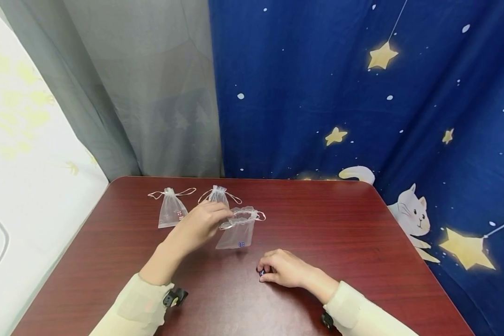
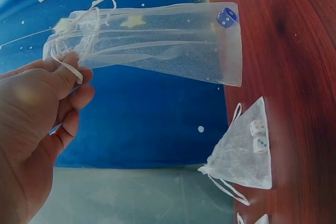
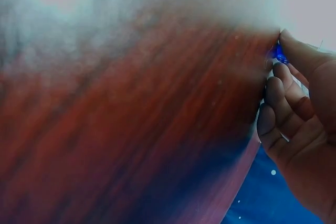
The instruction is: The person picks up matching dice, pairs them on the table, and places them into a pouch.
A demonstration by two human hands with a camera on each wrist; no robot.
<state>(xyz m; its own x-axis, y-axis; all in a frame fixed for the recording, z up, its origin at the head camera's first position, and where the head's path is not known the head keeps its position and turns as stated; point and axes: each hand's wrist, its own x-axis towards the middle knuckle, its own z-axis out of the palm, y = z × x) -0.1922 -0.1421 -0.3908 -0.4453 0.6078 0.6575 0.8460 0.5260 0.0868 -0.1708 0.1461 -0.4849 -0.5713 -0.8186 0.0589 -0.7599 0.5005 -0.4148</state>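
Observation:
My left hand point(image 1: 199, 225) pinches the gathered rim of a sheer white drawstring bag point(image 1: 240, 232), holding it above the table. A blue die point(image 2: 227, 18) lies in the bag's bottom corner in the left wrist view. Lower and closer to the viewer, my right hand point(image 1: 289, 269) pinches another blue die point(image 3: 280, 55) between thumb and fingers at the tabletop. Behind the left hand stands a second drawn-shut bag point(image 2: 239, 156); two white dice point(image 2: 260, 144) show through its mesh.
Farther left on the reddish-brown table point(image 1: 340, 233) lies a third drawstring bag point(image 1: 170, 207), with red dice point(image 1: 179, 215) inside. A blue curtain point(image 1: 302, 93) with stars and a grey curtain point(image 1: 164, 102) hang behind the table's far edge.

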